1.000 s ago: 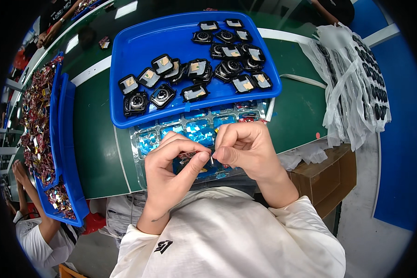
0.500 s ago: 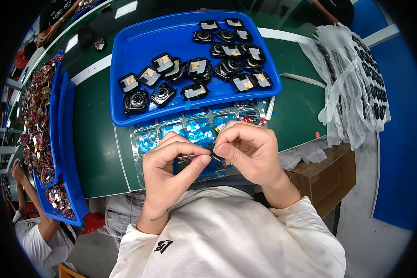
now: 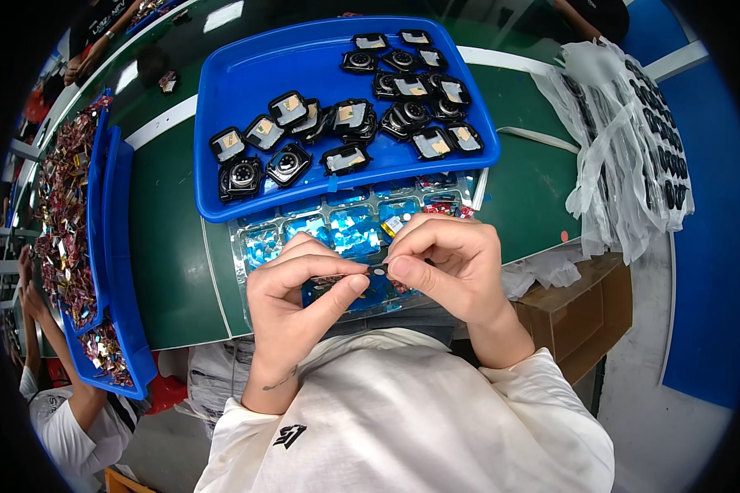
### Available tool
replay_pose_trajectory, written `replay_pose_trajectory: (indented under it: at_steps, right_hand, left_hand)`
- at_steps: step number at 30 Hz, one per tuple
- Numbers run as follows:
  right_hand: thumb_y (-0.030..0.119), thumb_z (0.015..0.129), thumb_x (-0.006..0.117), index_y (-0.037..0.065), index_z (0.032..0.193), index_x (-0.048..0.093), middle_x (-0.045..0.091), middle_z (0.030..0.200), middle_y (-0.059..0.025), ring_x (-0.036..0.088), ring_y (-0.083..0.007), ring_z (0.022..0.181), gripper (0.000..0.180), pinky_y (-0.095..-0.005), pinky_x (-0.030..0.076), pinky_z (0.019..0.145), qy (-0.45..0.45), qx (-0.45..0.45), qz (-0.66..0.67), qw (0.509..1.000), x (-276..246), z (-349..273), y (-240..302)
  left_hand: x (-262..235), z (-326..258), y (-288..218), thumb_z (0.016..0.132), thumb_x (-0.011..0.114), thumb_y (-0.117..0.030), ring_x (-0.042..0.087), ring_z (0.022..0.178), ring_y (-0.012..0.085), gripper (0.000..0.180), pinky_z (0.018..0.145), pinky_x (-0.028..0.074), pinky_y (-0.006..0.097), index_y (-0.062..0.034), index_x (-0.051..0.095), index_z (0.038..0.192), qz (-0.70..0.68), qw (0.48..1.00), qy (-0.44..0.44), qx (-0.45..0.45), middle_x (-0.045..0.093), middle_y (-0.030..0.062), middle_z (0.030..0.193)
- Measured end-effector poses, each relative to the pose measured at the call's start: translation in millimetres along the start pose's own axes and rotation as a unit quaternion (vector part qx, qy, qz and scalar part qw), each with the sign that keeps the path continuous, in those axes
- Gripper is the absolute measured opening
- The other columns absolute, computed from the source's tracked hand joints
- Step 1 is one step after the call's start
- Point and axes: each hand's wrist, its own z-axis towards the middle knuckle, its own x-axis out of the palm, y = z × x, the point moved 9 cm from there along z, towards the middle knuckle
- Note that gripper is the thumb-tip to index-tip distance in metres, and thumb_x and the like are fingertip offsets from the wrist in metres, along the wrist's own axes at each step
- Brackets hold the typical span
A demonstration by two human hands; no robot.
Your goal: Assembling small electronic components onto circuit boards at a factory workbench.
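Between my two hands is a small dark part with a pale round spot (image 3: 379, 271), too small to name. My left hand (image 3: 298, 289) pinches its left end between thumb and forefinger. On its other side, my right hand (image 3: 452, 267) pinches with thumb and forefinger, the remaining fingers curled in. Both hands are above a clear compartmented tray (image 3: 245, 283), which holds shiny blue pieces (image 3: 355, 232) and, at its right, red-wired parts. A small silver-and-yellow battery cell (image 3: 392, 226) lies beside my right fingertips. My hands hide part of the tray.
Past the clear tray, a blue tray (image 3: 263, 66) carries several black watch housings (image 3: 289, 164). At left, blue bins (image 3: 117, 246) hold heaps of red-wired parts (image 3: 66, 205). Black strips in white wrapping (image 3: 617, 148) lie at right, above a cardboard box (image 3: 580, 316). Another person's arm (image 3: 53, 329) is at left.
My hands have parted slightly, and the pale spot on the small part now shows between the fingertips. My right hand has shifted a little to the right. The other person's arms at left have moved.
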Motion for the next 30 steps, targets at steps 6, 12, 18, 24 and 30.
replay_pose_trajectory:
  at_steps: [6,12,18,24,30]
  right_hand:
    - [0.001,0.081,0.069,-0.003,0.080,0.066,0.062,0.074,-0.0052,0.053,-0.0042,0.059,0.005,-0.0176,0.039,0.051,0.042,0.017,-0.005,0.999,-1,-1,-2]
    - [0.003,0.083,0.067,-0.003,0.081,0.066,0.060,0.073,-0.0032,0.051,-0.0039,0.061,0.006,-0.0189,0.039,0.051,0.067,0.046,0.034,0.996,8,-1,-6]
    - [0.003,0.082,0.068,0.000,0.079,0.064,0.058,0.070,-0.0011,0.048,-0.0037,0.059,0.006,-0.0197,0.037,0.050,0.022,0.035,-0.019,0.999,6,3,-8]
    - [0.015,0.071,0.075,0.005,0.075,0.061,0.050,0.064,-0.0059,0.053,-0.0203,0.057,0.017,-0.0310,0.043,0.050,0.096,-0.187,-0.492,0.845,13,8,19]
    - [0.020,0.076,0.071,0.007,0.099,0.063,0.053,0.082,-0.0061,0.054,-0.0222,0.070,0.027,-0.0326,0.046,0.057,0.084,-0.166,-0.510,0.840,7,33,21]
  left_hand:
    - [5,0,-13,0.067,0.075,0.000,0.055,0.067,0.0131,0.009,0.066,0.040,0.026,-0.0032,0.071,0.075,0.097,0.992,0.053,0.064,0.065,0.0034,0.067]
    - [7,-2,1,0.073,0.072,0.000,0.054,0.067,0.0126,0.004,0.066,0.039,0.026,-0.0012,0.068,0.075,0.001,0.999,0.054,0.005,0.065,0.0045,0.068]
    - [9,-6,14,0.079,0.068,0.000,0.053,0.069,0.0124,0.003,0.067,0.040,0.026,-0.0001,0.066,0.080,-0.081,0.993,0.063,-0.056,0.066,0.0058,0.076]
    - [-12,6,-9,0.083,0.064,-0.002,0.058,0.075,0.0119,0.007,0.068,0.048,0.025,0.0038,0.062,0.083,0.019,0.999,-0.038,0.019,0.065,0.0158,0.108]
    - [2,5,3,0.083,0.065,-0.003,0.064,0.076,0.0146,0.005,0.067,0.048,0.026,0.0019,0.064,0.084,0.126,0.991,-0.011,-0.033,0.070,0.0126,0.091]
